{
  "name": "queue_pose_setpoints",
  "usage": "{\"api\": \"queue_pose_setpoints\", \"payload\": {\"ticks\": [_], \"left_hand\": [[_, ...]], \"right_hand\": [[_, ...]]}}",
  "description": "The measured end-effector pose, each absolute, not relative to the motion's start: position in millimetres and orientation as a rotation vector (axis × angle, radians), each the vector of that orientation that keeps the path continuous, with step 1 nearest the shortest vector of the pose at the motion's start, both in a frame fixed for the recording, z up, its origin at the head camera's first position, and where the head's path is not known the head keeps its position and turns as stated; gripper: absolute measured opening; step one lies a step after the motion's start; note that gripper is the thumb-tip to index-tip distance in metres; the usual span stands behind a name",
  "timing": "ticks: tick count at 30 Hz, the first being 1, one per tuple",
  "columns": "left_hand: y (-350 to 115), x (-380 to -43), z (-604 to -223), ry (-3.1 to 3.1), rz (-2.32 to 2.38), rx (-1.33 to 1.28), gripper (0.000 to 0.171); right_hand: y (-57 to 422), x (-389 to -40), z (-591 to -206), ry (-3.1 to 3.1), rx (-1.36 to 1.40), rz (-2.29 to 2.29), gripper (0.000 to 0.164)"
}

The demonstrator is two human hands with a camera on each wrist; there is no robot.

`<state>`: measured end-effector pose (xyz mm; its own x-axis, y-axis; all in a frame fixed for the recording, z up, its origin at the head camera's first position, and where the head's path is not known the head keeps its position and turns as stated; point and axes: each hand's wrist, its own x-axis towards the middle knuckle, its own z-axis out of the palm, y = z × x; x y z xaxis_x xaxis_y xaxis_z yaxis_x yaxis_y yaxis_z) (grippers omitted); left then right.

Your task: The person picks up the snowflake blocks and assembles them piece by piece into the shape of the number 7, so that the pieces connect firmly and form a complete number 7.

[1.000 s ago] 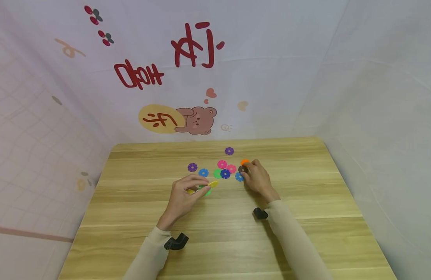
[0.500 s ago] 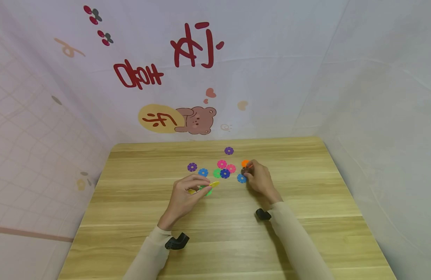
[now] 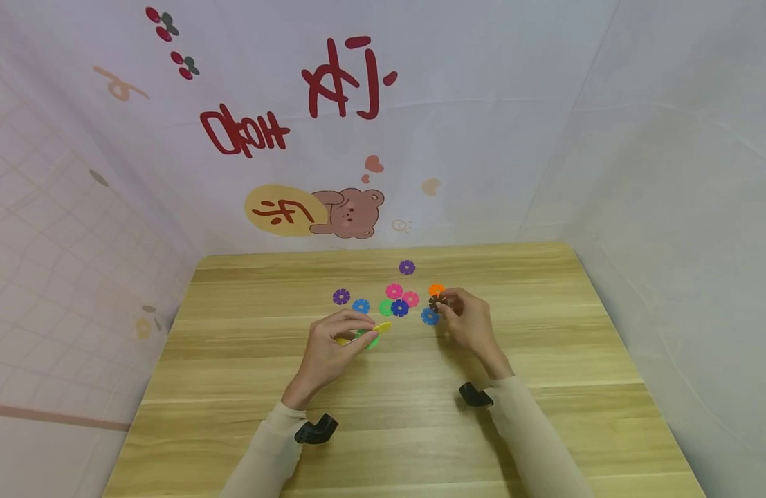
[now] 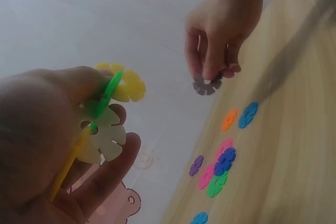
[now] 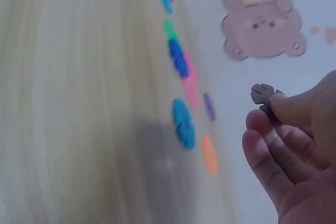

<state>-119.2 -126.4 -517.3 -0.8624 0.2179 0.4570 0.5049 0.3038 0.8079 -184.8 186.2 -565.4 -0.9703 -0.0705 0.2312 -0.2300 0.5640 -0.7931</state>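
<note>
My left hand (image 3: 325, 351) grips a joined cluster of notched plastic snowflake discs. In the left wrist view the cluster shows a yellow disc (image 4: 132, 87), a green disc (image 4: 108, 96), a whitish disc (image 4: 107, 139) and another yellow disc (image 4: 67, 167) near the palm. Thumb and fingers of my right hand (image 3: 472, 326) pinch a dark brown snowflake disc (image 5: 262, 95). Seen from the left wrist, that brown disc (image 4: 206, 87) is clear of the tabletop. Just below it in the head view lie an orange disc (image 3: 436, 289) and a light blue disc (image 3: 430, 316).
Loose discs lie on the wooden table (image 3: 395, 415): two pink (image 3: 394, 291), a dark blue (image 3: 399, 308), a green (image 3: 385, 307), a light blue (image 3: 360, 306) and two purple (image 3: 342, 297). A white printed cloth (image 3: 482, 138) rises behind the table.
My right hand has picked up the brown disc and drawn slightly right and toward me. The light blue disc beside it shifted a little right. My left hand stays nearly still.
</note>
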Motion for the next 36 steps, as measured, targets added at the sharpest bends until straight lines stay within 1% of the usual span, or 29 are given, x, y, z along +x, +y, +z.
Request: {"api": "queue_pose_setpoints", "payload": {"ticks": [10,18,28,33,36], "left_hand": [[-124.9,-118.8,-516.5,-2.306,-1.580,-0.669,0.008],[-122.1,-120.0,-516.0,-2.316,-1.565,-0.694,0.008],[-114.6,-120.7,-514.8,-2.276,-1.570,-0.778,0.010],[-112.1,-120.9,-513.2,-2.282,-1.570,-0.784,0.009],[-111.2,-120.5,-511.6,-2.301,-1.568,-0.777,0.009]], "right_hand": [[175.3,-155.8,-536.8,-2.424,0.240,1.827,0.018],[162.9,-139.0,-519.2,-2.333,0.275,2.053,0.017],[143.5,-129.8,-507.0,-2.273,0.105,2.283,0.021],[139.6,-128.3,-507.0,-2.249,0.079,2.338,0.029],[138.1,-127.9,-506.7,-2.235,0.075,2.349,0.029]]}}
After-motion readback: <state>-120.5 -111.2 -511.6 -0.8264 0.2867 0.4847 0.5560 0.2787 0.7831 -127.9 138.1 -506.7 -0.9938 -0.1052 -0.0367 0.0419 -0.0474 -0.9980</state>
